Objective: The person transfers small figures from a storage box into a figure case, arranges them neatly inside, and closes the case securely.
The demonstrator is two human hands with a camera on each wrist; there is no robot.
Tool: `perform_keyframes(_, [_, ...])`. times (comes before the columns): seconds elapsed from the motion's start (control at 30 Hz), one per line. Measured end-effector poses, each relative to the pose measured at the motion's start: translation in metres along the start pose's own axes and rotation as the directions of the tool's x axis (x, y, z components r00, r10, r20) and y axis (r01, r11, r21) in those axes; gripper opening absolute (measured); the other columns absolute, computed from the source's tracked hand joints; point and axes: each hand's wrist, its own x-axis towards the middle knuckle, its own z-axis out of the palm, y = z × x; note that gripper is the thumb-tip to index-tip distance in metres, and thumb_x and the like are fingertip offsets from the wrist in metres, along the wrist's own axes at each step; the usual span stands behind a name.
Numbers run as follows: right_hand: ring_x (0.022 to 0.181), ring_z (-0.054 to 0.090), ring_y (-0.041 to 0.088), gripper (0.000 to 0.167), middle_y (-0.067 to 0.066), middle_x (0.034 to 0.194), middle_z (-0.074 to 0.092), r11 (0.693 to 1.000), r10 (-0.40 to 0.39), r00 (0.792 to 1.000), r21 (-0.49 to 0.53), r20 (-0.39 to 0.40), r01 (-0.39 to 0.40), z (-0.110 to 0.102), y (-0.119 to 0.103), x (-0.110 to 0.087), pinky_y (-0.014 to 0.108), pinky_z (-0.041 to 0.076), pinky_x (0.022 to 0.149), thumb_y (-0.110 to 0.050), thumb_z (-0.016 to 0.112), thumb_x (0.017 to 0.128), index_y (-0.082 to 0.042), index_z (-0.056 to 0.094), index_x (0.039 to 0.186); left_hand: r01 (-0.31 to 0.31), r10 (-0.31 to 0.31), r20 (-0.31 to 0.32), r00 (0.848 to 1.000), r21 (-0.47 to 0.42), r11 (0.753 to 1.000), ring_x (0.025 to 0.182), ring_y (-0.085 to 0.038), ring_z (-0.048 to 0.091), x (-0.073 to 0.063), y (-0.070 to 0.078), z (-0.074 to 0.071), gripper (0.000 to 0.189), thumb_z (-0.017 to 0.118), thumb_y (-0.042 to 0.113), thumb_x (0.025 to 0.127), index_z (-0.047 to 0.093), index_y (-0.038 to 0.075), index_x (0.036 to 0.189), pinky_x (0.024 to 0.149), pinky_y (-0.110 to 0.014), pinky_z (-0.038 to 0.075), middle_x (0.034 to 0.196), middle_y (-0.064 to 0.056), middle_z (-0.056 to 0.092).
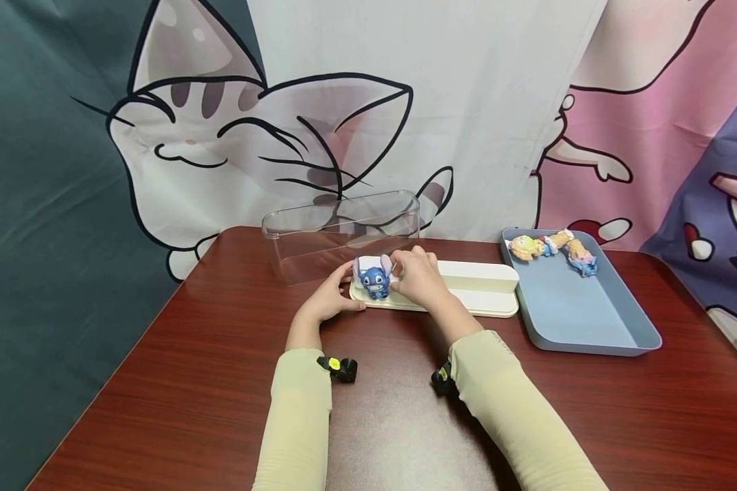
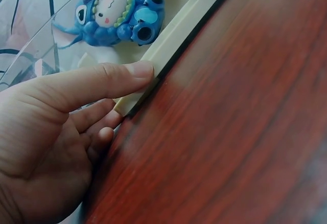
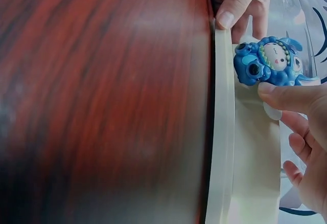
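A small blue figurine (image 1: 376, 282) with long ears and a white face (image 3: 276, 56) stands upright at the left end of a cream stepped display base (image 1: 485, 301). My right hand (image 1: 419, 276) pinches the figurine's right side; the thumb (image 3: 286, 97) presses against it in the right wrist view. My left hand (image 1: 327, 298) grips the left end of the base, its thumb (image 2: 117, 78) lying on the front rim. In the left wrist view its other fingers are partly hidden by the base's corner.
Behind the base stands a clear plastic cover (image 1: 344, 235). To the right sits a grey-blue tray (image 1: 580, 320) with several small colourful figurines (image 1: 526, 247) at its far end. A printed cat curtain (image 1: 491, 123) hangs behind the brown table (image 1: 178, 382).
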Motion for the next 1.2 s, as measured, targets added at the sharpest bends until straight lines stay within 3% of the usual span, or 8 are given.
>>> perform_keyframes(0.23, [0.078, 0.042, 0.019, 0.026, -0.005, 0.071, 0.057, 0.998, 0.004, 1.000, -0.065, -0.023, -0.005, 0.0003, 0.0021, -0.0024, 0.036, 0.031, 0.071, -0.018, 0.084, 0.061, -0.014, 0.061, 0.073, -0.003, 0.003, 0.007, 1.000, 0.023, 1.000, 0.125, -0.025, 0.035, -0.0003, -0.0007, 0.0001, 0.096, 0.079, 0.003, 0.070, 0.022, 0.012, 0.146, 0.104, -0.040, 0.030, 0.142, -0.012, 0.034])
perform_keyframes(0.57, [0.082, 0.038, 0.024, 0.023, -0.003, 0.071, 0.044, 0.982, 0.023, 0.999, -0.185, -0.023, -0.027, 0.0019, 0.0024, -0.0055, 0.037, 0.029, 0.070, -0.034, 0.084, 0.060, -0.019, 0.069, 0.067, 0.001, -0.001, 0.009, 1.000, 0.012, 1.000, 0.125, -0.025, 0.036, -0.0008, -0.0002, 0.0000, 0.097, 0.079, 0.002, 0.069, 0.022, 0.013, 0.146, 0.103, -0.040, 0.030, 0.139, -0.012, 0.036])
perform_keyframes(0.9, [0.084, 0.039, 0.025, 0.021, -0.001, 0.074, 0.046, 0.976, 0.044, 0.999, -0.213, -0.033, -0.050, 0.0023, 0.0015, -0.0047, 0.038, 0.030, 0.070, -0.032, 0.082, 0.062, -0.018, 0.071, 0.073, -0.007, 0.007, 0.008, 1.000, 0.011, 1.000, 0.125, -0.025, 0.036, -0.0013, 0.0018, -0.0001, 0.096, 0.080, 0.003, 0.069, 0.023, 0.013, 0.146, 0.104, -0.041, 0.030, 0.138, -0.012, 0.037])
perform_keyframes(1.2, [0.083, 0.039, 0.026, 0.025, 0.000, 0.072, 0.045, 0.973, 0.060, 0.998, -0.220, -0.024, -0.064, -0.0003, 0.0009, -0.0091, 0.039, 0.030, 0.069, -0.031, 0.081, 0.061, -0.016, 0.062, 0.068, -0.003, 0.003, 0.005, 1.000, 0.015, 1.000, 0.125, -0.025, 0.036, -0.0015, 0.0019, 0.0000, 0.096, 0.080, 0.003, 0.069, 0.023, 0.013, 0.146, 0.103, -0.040, 0.030, 0.139, -0.012, 0.037])
